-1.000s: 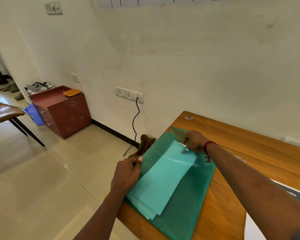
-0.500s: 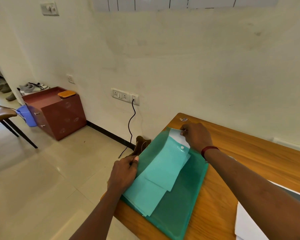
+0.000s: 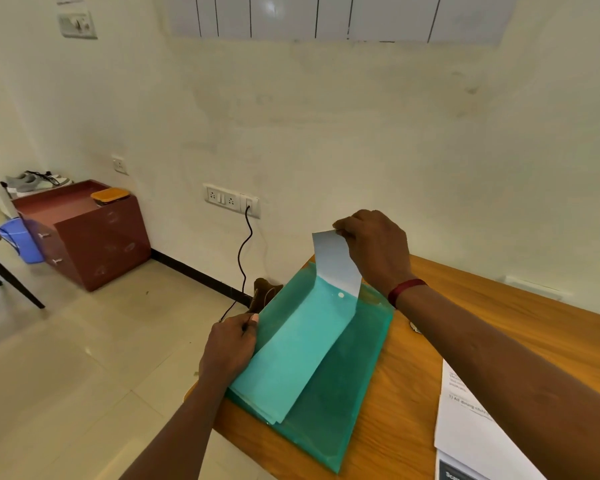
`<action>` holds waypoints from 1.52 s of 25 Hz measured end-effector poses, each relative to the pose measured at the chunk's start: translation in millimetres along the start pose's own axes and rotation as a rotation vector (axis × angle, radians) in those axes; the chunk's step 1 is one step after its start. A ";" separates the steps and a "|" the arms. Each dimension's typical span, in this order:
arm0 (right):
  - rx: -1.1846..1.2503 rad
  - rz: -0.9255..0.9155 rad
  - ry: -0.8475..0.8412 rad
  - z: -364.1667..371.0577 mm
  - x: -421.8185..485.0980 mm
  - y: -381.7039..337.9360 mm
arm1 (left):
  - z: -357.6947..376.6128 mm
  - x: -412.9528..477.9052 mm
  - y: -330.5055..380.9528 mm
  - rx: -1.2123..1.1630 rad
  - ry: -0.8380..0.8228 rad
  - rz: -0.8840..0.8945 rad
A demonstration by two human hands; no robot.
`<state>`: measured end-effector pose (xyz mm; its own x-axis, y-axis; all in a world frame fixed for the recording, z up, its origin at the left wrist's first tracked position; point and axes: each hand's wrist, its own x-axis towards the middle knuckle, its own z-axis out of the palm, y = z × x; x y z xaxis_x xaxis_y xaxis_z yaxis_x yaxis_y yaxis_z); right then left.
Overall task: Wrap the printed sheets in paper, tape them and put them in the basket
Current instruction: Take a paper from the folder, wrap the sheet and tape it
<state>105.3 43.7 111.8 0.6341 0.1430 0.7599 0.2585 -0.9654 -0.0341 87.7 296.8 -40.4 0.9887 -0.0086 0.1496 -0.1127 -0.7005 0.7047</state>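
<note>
A green translucent plastic folder (image 3: 347, 393) lies at the left end of the wooden table (image 3: 465, 306). Sheets of paper (image 3: 291, 362) show through it as a lighter strip. My right hand (image 3: 374, 247) pinches the top edge of a white sheet (image 3: 336, 261) and holds it up out of the folder's far opening. My left hand (image 3: 231, 344) grips the folder's left edge at the table's corner. Printed sheets (image 3: 471, 427) lie at the right, partly under my right forearm.
A brown cabinet (image 3: 84, 233) with an orange box (image 3: 110, 195) stands on the floor at the left, by a blue bucket (image 3: 18, 237) and a chair. A black cable (image 3: 245, 258) hangs from a wall socket. A brown bag (image 3: 264, 292) sits beside the table.
My right hand has risen from the folder's far end and drawn a white sheet upward out of it. The left hand has kept its hold on the folder's edge.
</note>
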 end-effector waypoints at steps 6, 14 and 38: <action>0.056 0.000 0.216 -38.7 -0.5 -19.3 | -1.4 -0.6 0.2 0.014 -0.009 -0.014; 0.413 0.433 0.200 -58.5 -39.2 -28.2 | -4.6 -4.7 5.6 -0.039 0.077 -0.034; 1.209 1.426 0.243 -159.7 -273.3 -10.7 | 48.9 -141.8 173.1 0.496 -0.348 0.936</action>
<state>-187.1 -19.9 8.2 0.7326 -0.6546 -0.1864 0.0758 0.3507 -0.9334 -67.2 141.8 26.5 0.5165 -0.8277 0.2192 -0.8531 -0.5194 0.0490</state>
